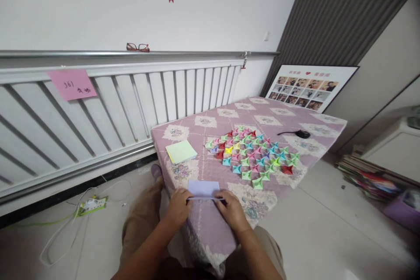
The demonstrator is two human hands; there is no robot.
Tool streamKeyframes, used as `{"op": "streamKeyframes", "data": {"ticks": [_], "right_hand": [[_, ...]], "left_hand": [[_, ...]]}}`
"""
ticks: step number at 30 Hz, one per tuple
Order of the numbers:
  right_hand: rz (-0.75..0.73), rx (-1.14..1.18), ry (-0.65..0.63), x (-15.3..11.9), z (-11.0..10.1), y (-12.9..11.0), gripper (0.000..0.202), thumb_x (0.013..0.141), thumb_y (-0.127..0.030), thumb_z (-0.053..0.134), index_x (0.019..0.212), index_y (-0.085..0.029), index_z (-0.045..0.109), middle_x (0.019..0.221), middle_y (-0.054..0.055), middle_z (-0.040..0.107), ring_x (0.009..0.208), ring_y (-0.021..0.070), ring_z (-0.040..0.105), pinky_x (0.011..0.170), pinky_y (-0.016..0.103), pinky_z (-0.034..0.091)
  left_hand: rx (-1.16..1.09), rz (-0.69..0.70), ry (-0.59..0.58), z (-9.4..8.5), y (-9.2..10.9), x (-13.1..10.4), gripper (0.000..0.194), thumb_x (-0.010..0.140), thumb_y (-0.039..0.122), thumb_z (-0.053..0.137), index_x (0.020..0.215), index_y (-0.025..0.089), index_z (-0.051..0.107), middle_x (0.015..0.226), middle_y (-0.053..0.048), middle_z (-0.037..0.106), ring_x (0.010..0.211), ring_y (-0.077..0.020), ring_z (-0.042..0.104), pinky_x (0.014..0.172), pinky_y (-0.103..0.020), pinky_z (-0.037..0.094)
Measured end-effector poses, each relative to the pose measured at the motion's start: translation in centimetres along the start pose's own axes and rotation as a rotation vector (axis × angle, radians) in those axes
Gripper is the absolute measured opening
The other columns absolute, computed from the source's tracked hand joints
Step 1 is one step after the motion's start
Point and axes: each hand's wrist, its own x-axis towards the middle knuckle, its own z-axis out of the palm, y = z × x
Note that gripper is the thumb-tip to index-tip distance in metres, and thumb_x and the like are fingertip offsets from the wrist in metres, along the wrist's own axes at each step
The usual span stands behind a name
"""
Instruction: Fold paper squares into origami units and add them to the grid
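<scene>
A sheet of pale lavender paper (pixel 204 188) lies at the near end of the cloth-covered table, its near edge raised in a fold. My left hand (pixel 179 204) grips the left end of that raised edge, fingers pressed together. At the opposite end, my right hand (pixel 231 208) pinches the same sheet. Beyond the paper, many small folded paper pieces (pixel 252 153) in green, red, blue, pink and yellow stand grouped in rows. To the left of them rests a stack of pale green square paper (pixel 181 152).
The table carries a purple floral tablecloth (pixel 203 121). A black object with a thin handle (pixel 302 134) lies toward the right. A photo board (pixel 311 87) leans at the far end. On the left are a white radiator (pixel 141 100) and, on the floor, a power strip (pixel 93 204) with cables.
</scene>
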Motion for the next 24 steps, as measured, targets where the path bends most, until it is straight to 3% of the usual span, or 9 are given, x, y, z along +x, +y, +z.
{"op": "streamKeyframes", "data": {"ticks": [3,6,9,11,14,17,20,22,24], "right_hand": [[0.122,-0.057,0.038,0.1,0.1,0.0,0.022,0.085,-0.035,0.050,0.083,-0.018,0.064,0.077,0.006,0.065,0.077,0.0199,0.060,0.072,0.031,0.046],[0.215,-0.076,0.066,0.5,0.5,0.1,0.029,0.085,-0.037,0.049,0.102,-0.018,0.063,0.082,0.006,0.067,0.077,0.0201,0.061,0.073,0.031,0.047],[0.312,-0.128,0.101,0.8,1.1,-0.1,0.039,0.086,-0.035,0.048,0.119,-0.017,0.056,0.086,0.005,0.067,0.078,0.0202,0.062,0.076,0.031,0.047],[0.341,-0.199,0.110,1.0,1.5,-0.4,0.040,0.086,-0.034,0.048,0.122,-0.017,0.054,0.084,0.005,0.067,0.079,0.0208,0.062,0.077,0.032,0.046],[0.349,-0.313,0.095,1.4,1.9,-0.7,0.038,0.087,-0.031,0.048,0.121,-0.017,0.056,0.079,0.005,0.067,0.080,0.0219,0.061,0.074,0.032,0.044],[0.355,-0.389,0.078,1.6,2.0,-0.9,0.036,0.088,-0.031,0.048,0.118,-0.016,0.058,0.079,0.006,0.067,0.080,0.0225,0.061,0.072,0.032,0.042],[0.350,-0.432,0.068,1.8,2.1,-0.9,0.035,0.088,-0.032,0.047,0.117,-0.017,0.059,0.080,0.007,0.068,0.079,0.0225,0.061,0.071,0.032,0.042],[0.343,-0.447,0.053,1.9,2.1,-1.0,0.035,0.089,-0.033,0.046,0.117,-0.017,0.059,0.081,0.008,0.068,0.079,0.0223,0.061,0.071,0.031,0.042],[0.343,-0.455,0.025,2.1,2.0,-1.1,0.035,0.090,-0.033,0.045,0.117,-0.017,0.059,0.084,0.009,0.069,0.080,0.0230,0.061,0.071,0.032,0.042]], "left_hand": [[0.037,-0.113,-0.002,0.0,0.2,1.2,0.018,0.085,0.025,0.048,0.089,0.018,0.063,0.096,-0.006,0.066,0.095,-0.0202,0.058,0.087,-0.032,0.042],[0.062,-0.172,-0.027,-0.1,0.3,2.0,0.017,0.085,0.031,0.049,0.091,0.018,0.059,0.089,-0.006,0.066,0.088,-0.0211,0.060,0.078,-0.031,0.042],[0.057,-0.208,-0.064,-0.1,0.3,2.5,0.030,0.086,0.031,0.049,0.113,0.020,0.053,0.092,-0.004,0.068,0.088,-0.0204,0.062,0.077,-0.029,0.042],[0.060,-0.217,-0.065,-0.2,0.2,2.7,0.047,0.086,0.032,0.048,0.131,0.020,0.040,0.097,-0.006,0.068,0.091,-0.0216,0.063,0.078,-0.029,0.042],[0.074,-0.201,-0.043,-0.2,0.1,2.7,0.064,0.087,0.033,0.047,0.144,0.017,0.022,0.107,-0.009,0.067,0.098,-0.0236,0.062,0.083,-0.031,0.043],[0.077,-0.149,0.023,-0.3,0.3,2.2,0.063,0.088,0.030,0.046,0.145,0.017,0.023,0.122,-0.011,0.060,0.111,-0.0240,0.055,0.094,-0.034,0.041],[0.139,-0.029,0.059,-0.3,0.9,1.2,0.050,0.088,0.027,0.046,0.138,0.021,0.039,0.135,-0.010,0.050,0.124,-0.0265,0.044,0.104,-0.042,0.034],[0.155,0.136,-0.002,0.1,1.5,0.4,0.045,0.088,0.027,0.048,0.133,0.025,0.046,0.142,-0.007,0.044,0.131,-0.0274,0.036,0.109,-0.047,0.028],[0.142,0.285,-0.097,0.6,2.0,-0.1,0.049,0.088,0.032,0.050,0.136,0.027,0.043,0.148,-0.004,0.037,0.137,-0.0273,0.028,0.113,-0.051,0.020]]}}
